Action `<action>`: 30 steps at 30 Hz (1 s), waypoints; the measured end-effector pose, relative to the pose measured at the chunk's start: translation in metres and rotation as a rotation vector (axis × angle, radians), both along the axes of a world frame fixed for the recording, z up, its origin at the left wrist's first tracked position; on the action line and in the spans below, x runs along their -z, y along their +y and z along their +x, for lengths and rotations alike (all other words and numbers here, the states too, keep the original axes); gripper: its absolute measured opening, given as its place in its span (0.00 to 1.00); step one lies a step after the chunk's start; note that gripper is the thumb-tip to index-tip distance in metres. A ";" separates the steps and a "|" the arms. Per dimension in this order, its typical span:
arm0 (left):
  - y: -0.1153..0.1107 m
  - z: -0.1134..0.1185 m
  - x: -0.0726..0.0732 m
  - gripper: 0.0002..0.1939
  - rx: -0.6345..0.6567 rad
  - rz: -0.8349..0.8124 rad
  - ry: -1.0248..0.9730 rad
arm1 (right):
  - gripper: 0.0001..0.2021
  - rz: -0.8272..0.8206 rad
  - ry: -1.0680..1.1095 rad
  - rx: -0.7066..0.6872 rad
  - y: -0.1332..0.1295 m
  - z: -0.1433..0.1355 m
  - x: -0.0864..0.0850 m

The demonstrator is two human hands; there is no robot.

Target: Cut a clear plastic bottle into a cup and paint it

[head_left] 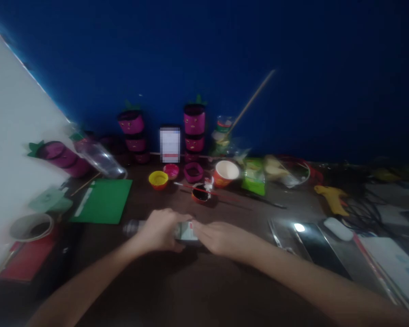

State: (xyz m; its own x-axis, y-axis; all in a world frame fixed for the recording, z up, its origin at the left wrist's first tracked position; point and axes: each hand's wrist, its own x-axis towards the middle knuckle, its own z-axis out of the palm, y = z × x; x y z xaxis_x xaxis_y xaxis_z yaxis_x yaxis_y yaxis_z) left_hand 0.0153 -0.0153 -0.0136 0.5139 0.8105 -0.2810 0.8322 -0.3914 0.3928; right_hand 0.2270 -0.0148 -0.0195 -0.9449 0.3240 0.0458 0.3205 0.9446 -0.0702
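Observation:
A clear bottle [188, 230] with a pale label lies sideways just above the dark table, its grey neck end pointing left. Wrapped round its middle is my left hand [162, 229], closed on it. My right hand [218, 237] has its fingers pressed together against the bottle's right end, partly covering it. Blur hides the finer detail of the grip. Beyond the hands stand a small cup of dark paint [201, 194] with a red paintbrush [221, 194] across it, and a yellow cup [158, 180].
Purple stacked pots [194, 122] stand along the blue wall. A green sheet [105, 202] and clear plastic bottle [100, 156] lie left. A paper cup [226, 172] stands behind. Rightward are scissors [276, 234], a phone [322, 250] and a yellow glue gun [332, 199].

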 end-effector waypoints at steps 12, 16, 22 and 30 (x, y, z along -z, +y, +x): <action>-0.001 -0.001 0.007 0.36 -0.009 0.015 -0.034 | 0.14 -0.585 0.219 0.151 0.017 0.014 -0.014; -0.002 -0.001 0.007 0.36 -0.009 0.018 -0.033 | 0.13 -0.584 0.155 0.129 0.022 0.008 -0.018; -0.003 0.000 0.006 0.35 -0.017 0.016 -0.032 | 0.14 -0.451 0.058 0.120 0.020 0.000 -0.017; -0.001 0.002 0.004 0.35 -0.019 0.011 -0.026 | 0.14 -0.337 0.299 0.182 0.009 0.015 0.011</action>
State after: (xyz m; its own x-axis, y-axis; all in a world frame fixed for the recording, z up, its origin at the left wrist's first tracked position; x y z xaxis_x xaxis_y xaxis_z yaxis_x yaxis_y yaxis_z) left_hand 0.0169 -0.0164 -0.0178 0.5058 0.8229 -0.2589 0.8288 -0.3804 0.4103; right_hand 0.2420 -0.0059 -0.0307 -0.8326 0.5268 0.1710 0.3978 0.7836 -0.4772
